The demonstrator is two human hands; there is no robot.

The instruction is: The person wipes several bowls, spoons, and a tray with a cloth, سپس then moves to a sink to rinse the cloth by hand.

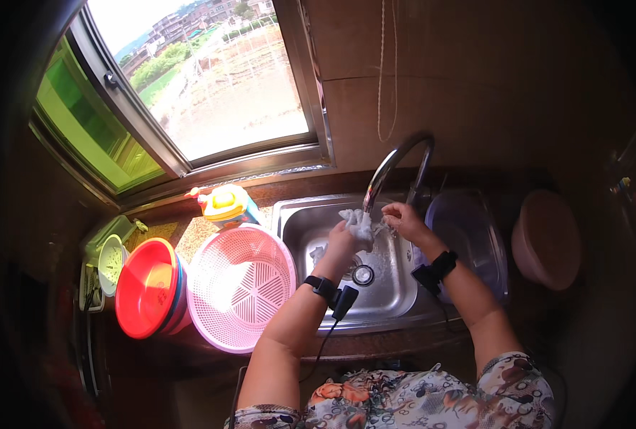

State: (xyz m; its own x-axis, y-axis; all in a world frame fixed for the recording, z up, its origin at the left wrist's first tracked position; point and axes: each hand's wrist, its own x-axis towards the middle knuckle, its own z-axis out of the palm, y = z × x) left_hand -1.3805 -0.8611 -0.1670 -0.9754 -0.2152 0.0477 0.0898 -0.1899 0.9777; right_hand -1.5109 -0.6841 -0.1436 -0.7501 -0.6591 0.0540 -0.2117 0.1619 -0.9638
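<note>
Under the spout of the curved chrome faucet point(386, 163), my left hand point(342, 244) grips a wet whitish cloth point(357, 224) above the stainless steel sink point(393, 300). My right hand point(402, 221) is just right of the cloth, fingers bent and partly spread; water splashes between the two, and whether its fingertips touch anything is unclear. The round drain point(363, 275) shows at the sink's bottom. Another small whitish piece lies in the basin, partly hidden by my left hand.
Left of the sink stand a pink colander point(275, 327), a red basin point(141, 289) in a stack, a green strainer point(111, 263) and a yellow-topped bottle point(224, 204). On the right are a translucent plastic tub point(473, 241) and a pink basin point(548, 241). A cord loop point(388, 80) hangs behind.
</note>
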